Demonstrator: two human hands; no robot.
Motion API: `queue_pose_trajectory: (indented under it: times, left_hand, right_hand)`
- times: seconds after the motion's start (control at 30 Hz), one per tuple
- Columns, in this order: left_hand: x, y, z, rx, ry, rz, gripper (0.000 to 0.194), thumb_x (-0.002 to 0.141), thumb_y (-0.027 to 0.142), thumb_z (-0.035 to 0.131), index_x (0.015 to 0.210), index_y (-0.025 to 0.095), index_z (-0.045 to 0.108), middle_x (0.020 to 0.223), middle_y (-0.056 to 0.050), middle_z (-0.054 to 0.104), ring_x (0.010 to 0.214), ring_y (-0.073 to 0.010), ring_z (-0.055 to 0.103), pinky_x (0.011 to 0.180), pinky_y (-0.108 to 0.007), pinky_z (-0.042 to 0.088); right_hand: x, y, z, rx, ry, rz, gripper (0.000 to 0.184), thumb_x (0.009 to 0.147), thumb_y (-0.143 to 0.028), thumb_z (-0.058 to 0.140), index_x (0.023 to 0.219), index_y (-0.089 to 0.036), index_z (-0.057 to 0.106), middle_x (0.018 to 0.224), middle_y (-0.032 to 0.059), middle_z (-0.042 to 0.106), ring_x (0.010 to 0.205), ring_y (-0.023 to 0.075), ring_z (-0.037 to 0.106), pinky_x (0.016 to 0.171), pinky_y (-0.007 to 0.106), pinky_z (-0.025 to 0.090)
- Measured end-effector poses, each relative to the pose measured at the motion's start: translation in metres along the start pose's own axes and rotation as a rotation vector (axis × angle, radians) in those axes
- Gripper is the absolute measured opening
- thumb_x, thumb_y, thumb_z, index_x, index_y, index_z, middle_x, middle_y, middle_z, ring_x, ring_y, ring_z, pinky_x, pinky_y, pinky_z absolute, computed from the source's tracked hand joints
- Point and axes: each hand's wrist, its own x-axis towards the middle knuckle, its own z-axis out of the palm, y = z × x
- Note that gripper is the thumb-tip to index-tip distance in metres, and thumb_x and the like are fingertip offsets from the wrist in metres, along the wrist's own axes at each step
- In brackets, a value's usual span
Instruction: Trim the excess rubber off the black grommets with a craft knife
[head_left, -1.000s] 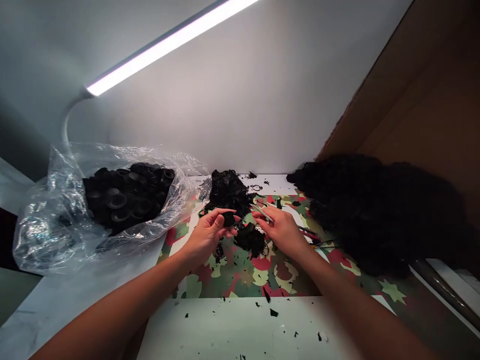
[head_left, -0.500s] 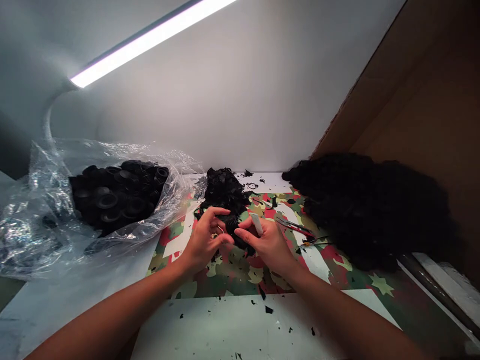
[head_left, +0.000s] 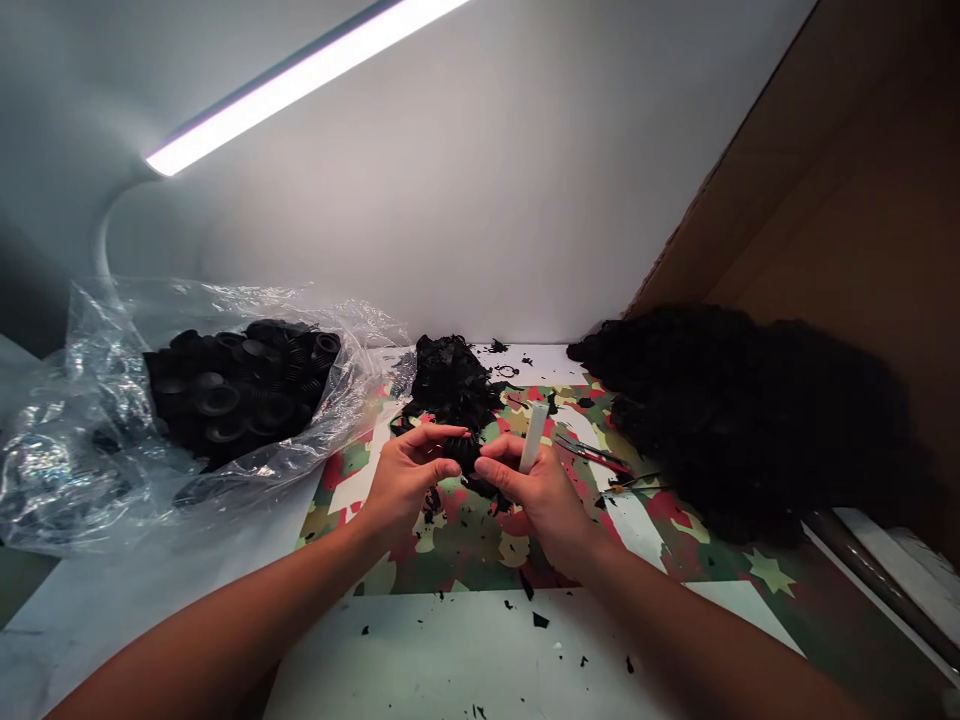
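Observation:
My left hand (head_left: pixel 409 470) pinches a small ribbed black rubber part (head_left: pixel 466 452) between thumb and fingers above the camouflage-patterned mat (head_left: pixel 480 545). My right hand (head_left: pixel 534 490) is closed round a slim white-handled tool (head_left: pixel 533 437) that sticks up from the fist, and its thumb presses against the same black part. Both hands meet over a small heap of black trimmings (head_left: pixel 452 385).
A clear plastic bag (head_left: pixel 97 440) holding several black ribbed rubber parts (head_left: pixel 240 385) lies at the left. A big pile of black parts (head_left: pixel 750 415) fills the right, beside a brown cardboard wall (head_left: pixel 847 200). Red-handled snips (head_left: pixel 596 455) lie on the mat. A lit lamp bar (head_left: pixel 300 80) hangs overhead.
My hands came together from slightly apart. The right hand turned the white tool upright and closed in on the black part held by the left hand.

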Motion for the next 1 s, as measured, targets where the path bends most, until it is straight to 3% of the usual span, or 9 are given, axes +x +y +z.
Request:
queue_pose_trajectory:
  times: [0.23, 0.33, 0.43, 0.5, 0.57, 0.67, 0.73, 0.87, 1.0]
  left_hand:
    - [-0.001, 0.000, 0.005, -0.183, -0.003, -0.036, 0.031, 0.058, 0.033, 0.093, 0.083, 0.020, 0.080, 0.082, -0.003, 0.073, 0.076, -0.0144, 0.063, 0.073, -0.023, 0.049]
    - [0.000, 0.000, 0.004, -0.147, 0.016, -0.018, 0.025, 0.058, 0.029, 0.092, 0.075, 0.018, 0.077, 0.074, -0.001, 0.068, 0.071, -0.0124, 0.060, 0.068, -0.022, 0.047]
    - [0.002, 0.000, 0.001, -0.024, 0.034, -0.013, 0.020, 0.060, 0.024, 0.090, 0.070, 0.017, 0.075, 0.069, 0.001, 0.063, 0.066, -0.0108, 0.056, 0.063, -0.022, 0.044]
    - [0.003, 0.001, 0.000, 0.052, 0.035, -0.019, 0.018, 0.060, 0.023, 0.089, 0.069, 0.017, 0.074, 0.068, 0.001, 0.061, 0.064, -0.0106, 0.055, 0.062, -0.022, 0.044]
    - [0.003, 0.003, -0.001, 0.112, 0.024, -0.021, 0.018, 0.059, 0.023, 0.088, 0.068, 0.017, 0.074, 0.067, 0.002, 0.060, 0.063, -0.0109, 0.055, 0.061, -0.023, 0.044]
    - [0.002, 0.004, -0.001, 0.173, 0.017, -0.006, 0.018, 0.059, 0.023, 0.088, 0.067, 0.017, 0.072, 0.064, 0.003, 0.057, 0.061, -0.0116, 0.053, 0.058, -0.024, 0.043]
    - [0.002, 0.005, -0.001, 0.196, 0.024, -0.003, 0.018, 0.059, 0.023, 0.087, 0.066, 0.017, 0.071, 0.064, 0.003, 0.057, 0.061, -0.0120, 0.053, 0.056, -0.024, 0.042]
    - [0.004, 0.008, 0.000, 0.229, 0.030, 0.003, 0.018, 0.060, 0.024, 0.086, 0.064, 0.017, 0.070, 0.066, 0.001, 0.061, 0.064, -0.0136, 0.056, 0.059, -0.025, 0.044]
    - [0.005, 0.009, 0.000, 0.268, 0.031, 0.001, 0.019, 0.059, 0.024, 0.087, 0.062, 0.017, 0.069, 0.065, 0.001, 0.063, 0.065, -0.0138, 0.055, 0.061, -0.026, 0.043]
  right_hand:
    - [0.003, 0.012, -0.001, 0.062, 0.013, 0.204, 0.031, 0.077, -0.051, 0.074, 0.089, -0.024, 0.064, 0.068, -0.0039, 0.050, 0.056, 0.0091, 0.032, 0.048, 0.020, 0.032]
    - [0.003, 0.016, 0.001, 0.010, 0.002, 0.201, 0.031, 0.079, -0.052, 0.072, 0.092, -0.025, 0.065, 0.067, -0.0038, 0.049, 0.055, 0.0097, 0.033, 0.048, 0.020, 0.031]
    - [0.007, 0.016, -0.003, -0.142, 0.084, -0.066, 0.033, 0.088, -0.055, 0.061, 0.087, -0.022, 0.069, 0.072, -0.0004, 0.054, 0.057, 0.0116, 0.039, 0.051, 0.025, 0.036]
    - [0.011, 0.012, -0.008, -0.216, 0.200, -0.339, 0.044, 0.097, -0.055, 0.046, 0.084, -0.022, 0.072, 0.086, 0.0039, 0.062, 0.065, 0.0144, 0.049, 0.060, 0.029, 0.042]
    - [0.015, 0.006, -0.014, -0.262, 0.264, -0.522, 0.057, 0.102, -0.053, 0.030, 0.083, -0.022, 0.074, 0.095, 0.0059, 0.065, 0.078, 0.0177, 0.057, 0.072, 0.032, 0.046]
    - [0.020, 0.003, -0.018, -0.330, 0.190, -0.555, 0.063, 0.105, -0.051, 0.021, 0.087, -0.024, 0.075, 0.081, 0.0048, 0.066, 0.075, 0.0185, 0.061, 0.073, 0.033, 0.048]
    - [0.020, 0.007, -0.016, -0.375, 0.124, -0.571, 0.047, 0.103, -0.050, 0.035, 0.096, -0.025, 0.075, 0.076, 0.0033, 0.068, 0.072, 0.0184, 0.063, 0.070, 0.033, 0.050]
    - [0.018, 0.022, -0.009, -0.376, 0.100, -0.695, 0.010, 0.091, -0.031, 0.066, 0.093, -0.024, 0.071, 0.095, 0.0050, 0.075, 0.087, 0.0206, 0.070, 0.074, 0.032, 0.055]
    - [0.013, 0.027, -0.006, -0.416, 0.070, -0.708, 0.007, 0.089, -0.020, 0.064, 0.083, -0.023, 0.067, 0.102, 0.0056, 0.076, 0.091, 0.0205, 0.071, 0.079, 0.033, 0.055]
